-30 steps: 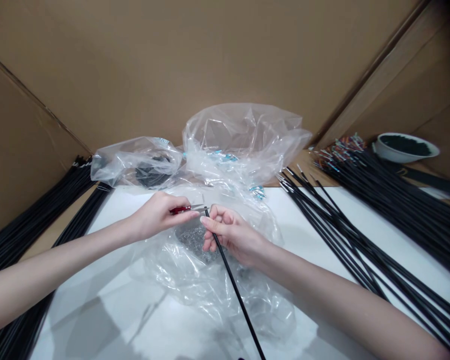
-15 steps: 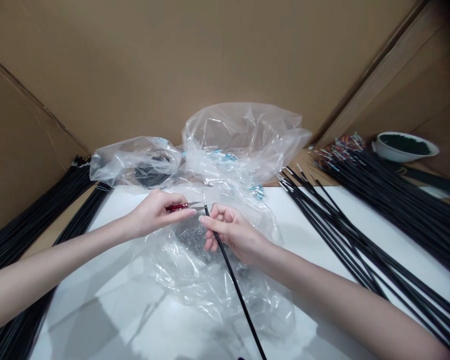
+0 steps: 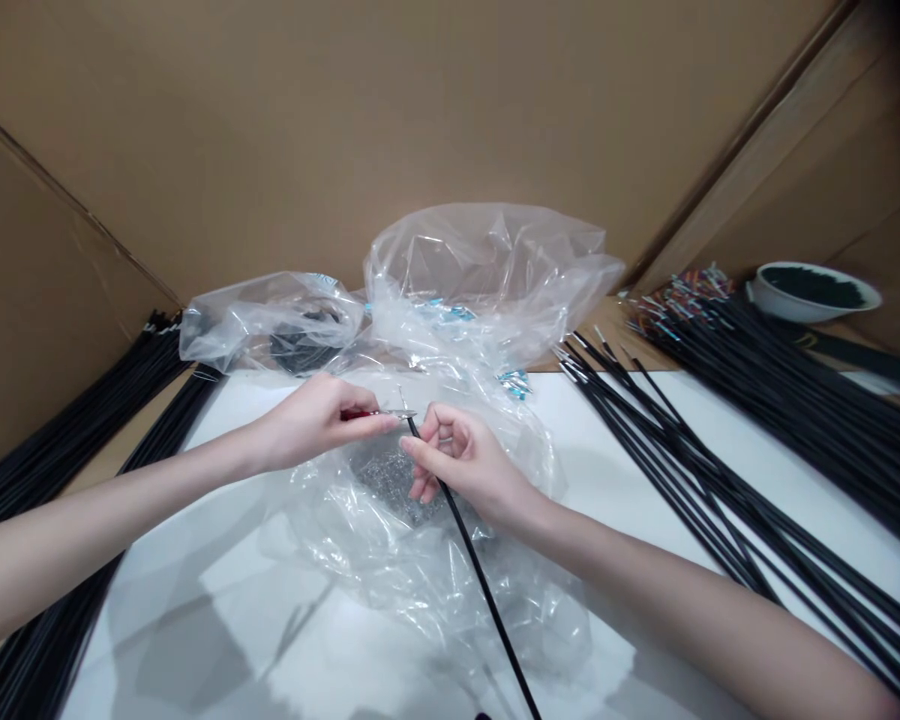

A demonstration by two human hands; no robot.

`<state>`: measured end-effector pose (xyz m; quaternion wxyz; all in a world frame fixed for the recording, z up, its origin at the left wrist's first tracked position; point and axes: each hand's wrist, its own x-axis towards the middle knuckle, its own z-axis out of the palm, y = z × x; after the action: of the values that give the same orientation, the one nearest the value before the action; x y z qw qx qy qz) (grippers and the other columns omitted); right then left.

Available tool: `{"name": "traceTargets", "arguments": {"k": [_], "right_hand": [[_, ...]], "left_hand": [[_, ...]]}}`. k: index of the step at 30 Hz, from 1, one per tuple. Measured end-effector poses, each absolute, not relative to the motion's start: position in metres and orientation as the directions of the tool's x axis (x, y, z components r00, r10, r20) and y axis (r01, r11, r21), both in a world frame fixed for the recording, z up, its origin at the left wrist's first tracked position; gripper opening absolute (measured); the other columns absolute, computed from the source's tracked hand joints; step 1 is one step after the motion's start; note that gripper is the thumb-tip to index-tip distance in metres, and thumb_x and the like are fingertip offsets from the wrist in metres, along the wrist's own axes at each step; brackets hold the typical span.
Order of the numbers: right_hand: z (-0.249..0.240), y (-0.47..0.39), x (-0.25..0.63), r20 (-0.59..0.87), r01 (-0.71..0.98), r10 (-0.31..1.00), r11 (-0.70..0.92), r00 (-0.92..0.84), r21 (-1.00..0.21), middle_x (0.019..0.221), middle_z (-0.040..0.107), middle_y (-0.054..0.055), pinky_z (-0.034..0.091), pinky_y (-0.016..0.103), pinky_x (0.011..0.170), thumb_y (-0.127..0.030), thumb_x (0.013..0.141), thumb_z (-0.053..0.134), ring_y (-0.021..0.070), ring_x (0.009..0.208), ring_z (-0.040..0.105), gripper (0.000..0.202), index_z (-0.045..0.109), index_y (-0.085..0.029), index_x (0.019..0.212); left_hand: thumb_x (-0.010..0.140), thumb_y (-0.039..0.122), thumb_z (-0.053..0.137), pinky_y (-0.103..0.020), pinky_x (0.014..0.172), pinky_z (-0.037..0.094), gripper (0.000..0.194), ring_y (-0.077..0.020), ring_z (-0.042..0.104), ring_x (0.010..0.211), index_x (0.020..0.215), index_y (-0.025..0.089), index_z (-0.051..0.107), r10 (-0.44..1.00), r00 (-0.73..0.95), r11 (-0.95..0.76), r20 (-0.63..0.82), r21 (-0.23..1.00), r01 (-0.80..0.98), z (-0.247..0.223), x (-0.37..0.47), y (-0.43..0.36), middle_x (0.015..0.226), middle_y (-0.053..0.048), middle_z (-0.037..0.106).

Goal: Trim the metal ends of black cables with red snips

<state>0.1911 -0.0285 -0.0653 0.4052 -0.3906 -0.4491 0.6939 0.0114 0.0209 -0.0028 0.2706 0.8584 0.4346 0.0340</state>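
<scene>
My left hand [image 3: 321,420] is closed around red-handled thread snips [image 3: 361,413], whose blades have come together across the tip of a black cable [image 3: 474,560]. That cable is pinched between the thumb and fingers of my right hand [image 3: 461,462], just below its end. A thin, pale strand or core sticks up past the blades. From there the cable slants down to the bottom edge of the view. Under both hands lies a clear plastic bag [image 3: 375,560] with a heap of small silvery bits [image 3: 390,480] in it.
Black cable bundles [image 3: 67,450] lie along the left. More loose cables [image 3: 667,470] and a thick bundle with coloured wire ends [image 3: 780,400] lie on the right, near a white bowl [image 3: 784,306] of dark bits. Another clear bag [image 3: 487,260] stands against the cardboard wall [image 3: 420,110].
The snips' blades have closed together at the cable's tip. My left hand has shifted slightly right, and the tip has tilted a little left. My right hand keeps its pinch.
</scene>
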Motion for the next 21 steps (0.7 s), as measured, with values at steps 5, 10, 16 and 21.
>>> {"name": "traceTargets", "arguments": {"k": [5, 10, 16, 21], "right_hand": [[-0.064, -0.028, 0.191, -0.205, -0.236, 0.903, -0.308, -0.379, -0.922, 0.05, 0.054, -0.006, 0.047, 0.02, 0.038, -0.038, 0.071, 0.069, 0.0123, 0.043, 0.06, 0.033, 0.041, -0.02, 0.07], [-0.067, -0.024, 0.192, -0.217, -0.346, 0.85, -0.411, -0.479, -0.843, 0.054, 0.057, -0.005, 0.049, 0.019, 0.044, -0.039, 0.072, 0.068, 0.0113, 0.048, 0.063, 0.03, 0.048, -0.017, 0.074], [-0.073, -0.022, 0.19, -0.225, -0.447, 0.793, -0.525, -0.566, -0.724, 0.057, 0.057, -0.004, 0.047, 0.016, 0.045, -0.038, 0.07, 0.071, 0.0094, 0.049, 0.063, 0.03, 0.055, -0.014, 0.078], [-0.072, -0.022, 0.19, -0.207, -0.477, 0.783, -0.54, -0.586, -0.694, 0.056, 0.056, -0.004, 0.044, 0.014, 0.043, -0.036, 0.074, 0.069, 0.0079, 0.047, 0.061, 0.026, 0.055, -0.014, 0.078]], "left_hand": [[0.085, 0.044, 0.046, -0.019, 0.044, 0.02, 0.041, -0.0057, 0.027, 0.048, 0.059, 0.013, 0.049, 0.781, 0.589, -0.367, -0.206, 0.612, 0.7, -0.002, 0.008, 0.02, 0.052, 0.005, 0.032], [0.084, 0.041, 0.05, -0.017, 0.046, 0.024, 0.034, -0.0055, 0.03, 0.05, 0.066, 0.012, 0.054, 0.806, 0.591, -0.491, -0.002, 0.554, 0.672, -0.015, -0.005, 0.019, 0.054, 0.005, 0.036], [0.084, 0.037, 0.053, -0.016, 0.047, 0.028, 0.028, -0.0043, 0.035, 0.047, 0.072, 0.012, 0.057, 0.752, 0.629, -0.641, 0.198, 0.445, 0.626, -0.031, -0.012, 0.013, 0.054, 0.005, 0.043], [0.085, 0.037, 0.052, -0.017, 0.047, 0.028, 0.03, -0.0049, 0.034, 0.047, 0.069, 0.012, 0.057, 0.748, 0.634, -0.649, 0.198, 0.418, 0.636, -0.033, -0.006, 0.011, 0.053, 0.005, 0.041]]}}
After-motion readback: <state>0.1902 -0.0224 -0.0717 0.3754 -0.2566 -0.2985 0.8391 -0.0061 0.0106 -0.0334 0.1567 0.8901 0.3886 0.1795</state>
